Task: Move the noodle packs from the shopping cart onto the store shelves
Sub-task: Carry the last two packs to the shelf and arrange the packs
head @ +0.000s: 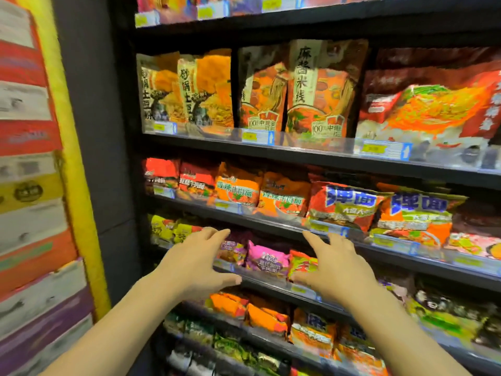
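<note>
Both hands reach toward the dark store shelves (311,156), which are full of noodle packs. The left hand (198,264) and the right hand (333,267) are well apart from each other, with fingers spread and nearly straight, and neither one holds anything. Between them, on the third shelf from the top that shows fully, stands a pink noodle pack (267,257); its writing is too blurred to read. Just beside it on the right is a red and green pack (302,264), partly covered by the right hand's thumb. The left thumb lies at the front edge of this shelf.

On the shelf above the hands, two red packs with large blue characters (349,206) read "弹面". Left of them, orange packs (238,187) carry a green band with writing that seems to end in "牛肉面". Higher up, tall bags (314,88) show the vertical text "麻酱米线" and a small "100%" label near the bottom. Beside them on the left, yellow-orange bags (206,90) have a vertical strip starting "砂锅土豆". Small yellow and blue price tags (385,150) sit on the shelf edges, but the numbers cannot be read.

At the far left is a stack of coloured boxes (29,185), blurred, beside a yellow strip (67,131).
</note>
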`<state>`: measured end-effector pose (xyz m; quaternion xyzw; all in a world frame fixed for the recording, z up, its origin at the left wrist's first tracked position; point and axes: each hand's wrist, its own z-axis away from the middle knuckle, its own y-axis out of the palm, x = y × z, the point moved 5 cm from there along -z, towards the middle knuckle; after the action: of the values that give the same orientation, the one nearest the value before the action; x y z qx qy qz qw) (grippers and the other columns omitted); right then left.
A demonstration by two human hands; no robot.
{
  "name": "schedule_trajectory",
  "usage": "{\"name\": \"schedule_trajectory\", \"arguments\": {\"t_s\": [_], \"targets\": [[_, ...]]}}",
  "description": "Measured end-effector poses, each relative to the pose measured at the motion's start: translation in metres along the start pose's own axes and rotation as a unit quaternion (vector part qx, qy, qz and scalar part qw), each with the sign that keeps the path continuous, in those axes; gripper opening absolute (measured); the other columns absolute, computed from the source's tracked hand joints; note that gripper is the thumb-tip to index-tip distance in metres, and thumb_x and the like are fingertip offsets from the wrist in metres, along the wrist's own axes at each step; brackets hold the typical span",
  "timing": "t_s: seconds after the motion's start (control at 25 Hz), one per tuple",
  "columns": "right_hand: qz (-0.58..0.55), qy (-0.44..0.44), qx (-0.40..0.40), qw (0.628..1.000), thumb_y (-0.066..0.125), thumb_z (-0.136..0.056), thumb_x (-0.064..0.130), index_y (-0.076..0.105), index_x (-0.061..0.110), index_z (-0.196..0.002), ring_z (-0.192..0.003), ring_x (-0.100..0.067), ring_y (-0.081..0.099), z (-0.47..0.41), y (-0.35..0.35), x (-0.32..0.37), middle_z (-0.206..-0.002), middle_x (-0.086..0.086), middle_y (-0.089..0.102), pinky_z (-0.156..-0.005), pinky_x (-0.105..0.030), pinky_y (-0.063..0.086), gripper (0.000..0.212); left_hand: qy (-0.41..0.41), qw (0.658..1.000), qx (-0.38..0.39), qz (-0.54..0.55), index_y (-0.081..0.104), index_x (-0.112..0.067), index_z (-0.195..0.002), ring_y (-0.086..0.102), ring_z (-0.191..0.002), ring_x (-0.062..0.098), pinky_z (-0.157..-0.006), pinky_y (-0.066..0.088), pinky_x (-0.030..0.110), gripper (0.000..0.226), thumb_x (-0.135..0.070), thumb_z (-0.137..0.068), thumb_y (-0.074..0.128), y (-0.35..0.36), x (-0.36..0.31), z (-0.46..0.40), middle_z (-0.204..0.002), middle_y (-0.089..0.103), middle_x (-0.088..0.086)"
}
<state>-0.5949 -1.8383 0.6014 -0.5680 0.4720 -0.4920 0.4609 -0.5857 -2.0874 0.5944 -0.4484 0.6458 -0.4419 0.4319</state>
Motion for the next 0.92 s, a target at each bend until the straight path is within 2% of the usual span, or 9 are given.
{"name": "schedule_trajectory", "arguments": {"t_s": [0.16,0.32,0.52,0.76,0.92], "targets": [[-0.004,-0.027,-0.012,1.0,0.06,-0.082,0.076,0.004,0.043,-0.161,-0.156,-0.03,0.012,-0.033,-0.001,0.035,-0.171,-0.005,0.009,-0.118,-0.05,0.033,0.102,0.0,1.0,-0.004,0.0,0.011,-0.037,-0.16,0.03,-0.147,0.015,-0.108,0.046,0.041,0.105,-0.079,-0.076,0.059,0.001,0.028,-0.025,-0.162,0.024,-0.012],[-0.025,-0.043,-0.033,0.998,0.061,-0.082,0.076,0.006,0.043,-0.161,-0.157,-0.029,0.01,-0.073,0.0,0.054,-0.17,-0.005,0.01,-0.118,-0.049,0.033,0.102,0.003,1.0,0.0,-0.011,0.009,-0.038,-0.16,0.028,-0.149,0.015,-0.111,0.043,0.041,0.104,-0.078,-0.078,0.058,0.006,0.048,-0.057,-0.166,0.017,-0.013],[-0.037,-0.038,-0.054,0.997,0.06,-0.084,0.073,0.011,0.042,-0.161,-0.155,-0.03,0.014,-0.143,0.005,0.071,-0.169,-0.007,0.014,-0.119,-0.048,0.032,0.096,0.008,0.999,-0.01,-0.033,0.009,-0.042,-0.159,0.014,-0.154,0.016,-0.117,0.036,0.045,0.098,-0.075,-0.081,0.058,0.01,0.071,-0.123,-0.168,0.008,-0.013],[-0.037,0.011,-0.035,0.999,0.059,-0.085,0.074,0.012,0.045,-0.159,-0.155,-0.033,0.014,-0.184,0.026,0.077,-0.168,-0.006,0.014,-0.117,-0.051,0.034,0.093,0.012,1.0,-0.008,-0.015,0.006,-0.058,-0.153,0.006,-0.157,0.021,-0.115,0.037,0.055,0.086,-0.079,-0.083,0.052,0.029,0.112,-0.178,-0.169,-0.001,-0.012],[-0.028,0.064,-0.051,0.996,0.057,-0.086,0.073,0.01,0.047,-0.159,-0.153,-0.036,0.018,-0.198,0.025,0.078,-0.167,-0.009,0.017,-0.117,-0.05,0.035,0.091,0.053,0.996,-0.068,-0.013,0.009,-0.056,-0.154,0.004,-0.157,0.025,-0.113,0.042,0.052,0.079,-0.073,-0.089,0.049,0.022,0.122,-0.213,-0.17,0.0,-0.007]]}}
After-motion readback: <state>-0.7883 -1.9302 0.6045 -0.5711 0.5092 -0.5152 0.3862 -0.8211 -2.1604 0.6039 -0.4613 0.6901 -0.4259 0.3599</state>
